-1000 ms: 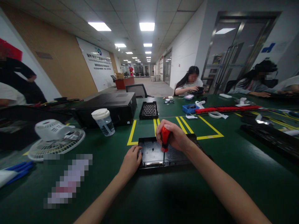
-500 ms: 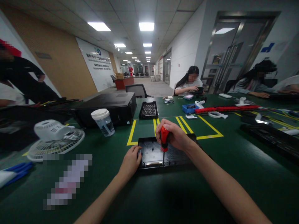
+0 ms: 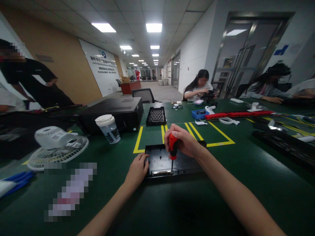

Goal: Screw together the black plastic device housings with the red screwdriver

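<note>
Red screwdriver (image 3: pixel 173 145) — right fingers (image 3: pixel 167 137) curled round it.

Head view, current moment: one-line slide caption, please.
Right hand holds a red-and-black screwdriver tip-down over a black tray; left hand touches the tray's left edge.

Looking like an office doubling as a workshop. Showing the office side in a tiled ceiling (image 3: pixel 130 19), panel lights (image 3: pixel 154 28), a lettered wall sign (image 3: pixel 104 77), a reddish-brown desk (image 3: pixel 131 87), a dark office chair (image 3: pixel 143 95) and a metal-framed glass door (image 3: pixel 258 59). Revealing the workshop side in a long green table (image 3: pixel 152 203) marked with yellow lines (image 3: pixel 138 139), a red-handled screwdriver (image 3: pixel 173 144), a shallow black tray (image 3: pixel 158 160), a large black casing (image 3: pixel 115 108) and people (image 3: pixel 193 93) sitting there.
</note>
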`<state>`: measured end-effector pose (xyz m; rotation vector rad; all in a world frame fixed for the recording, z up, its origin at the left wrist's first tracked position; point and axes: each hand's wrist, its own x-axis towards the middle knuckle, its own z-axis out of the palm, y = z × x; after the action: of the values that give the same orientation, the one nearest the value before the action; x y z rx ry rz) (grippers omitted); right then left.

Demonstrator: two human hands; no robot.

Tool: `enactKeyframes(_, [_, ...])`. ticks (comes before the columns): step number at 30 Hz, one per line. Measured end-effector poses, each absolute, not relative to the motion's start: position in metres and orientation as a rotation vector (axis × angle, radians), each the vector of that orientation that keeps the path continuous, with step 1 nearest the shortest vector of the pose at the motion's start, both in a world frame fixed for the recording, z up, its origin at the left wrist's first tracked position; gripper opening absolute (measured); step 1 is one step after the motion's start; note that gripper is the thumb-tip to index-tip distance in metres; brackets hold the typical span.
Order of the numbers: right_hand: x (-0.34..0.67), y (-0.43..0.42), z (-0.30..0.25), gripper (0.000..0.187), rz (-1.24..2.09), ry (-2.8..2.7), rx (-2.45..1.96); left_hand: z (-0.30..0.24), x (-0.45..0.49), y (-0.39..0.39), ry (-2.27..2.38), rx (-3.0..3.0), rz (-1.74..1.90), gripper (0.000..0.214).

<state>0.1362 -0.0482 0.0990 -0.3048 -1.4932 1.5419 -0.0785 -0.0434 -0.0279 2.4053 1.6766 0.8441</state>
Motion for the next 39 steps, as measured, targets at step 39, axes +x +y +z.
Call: enactKeyframes(39, [0.142,-0.057,0.108,0.022,0.989,-1.679,-0.726,-0.03,-0.079,-0.042,1.677,2.402,0.848,0.026])
